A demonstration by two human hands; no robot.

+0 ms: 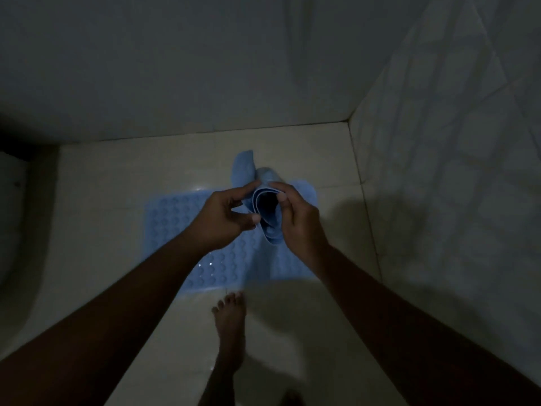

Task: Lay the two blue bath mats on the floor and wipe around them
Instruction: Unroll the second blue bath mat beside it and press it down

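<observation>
Both forearms reach out; left hand (224,221) and right hand (298,219) grip a rolled blue mat (268,212) above another mat (175,227) flat on the floor (117,177), beyond a bare foot (229,326).

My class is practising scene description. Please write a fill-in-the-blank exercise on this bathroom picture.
1. One blue bath mat lies flat on the ____.
2. The second bath mat is held rolled up in ____ hands.
3. The left hand and right hand hold it ____ the flat mat.
4. A bare ____ stands near the flat mat's edge.

Missing words: floor; both; above; foot
</observation>
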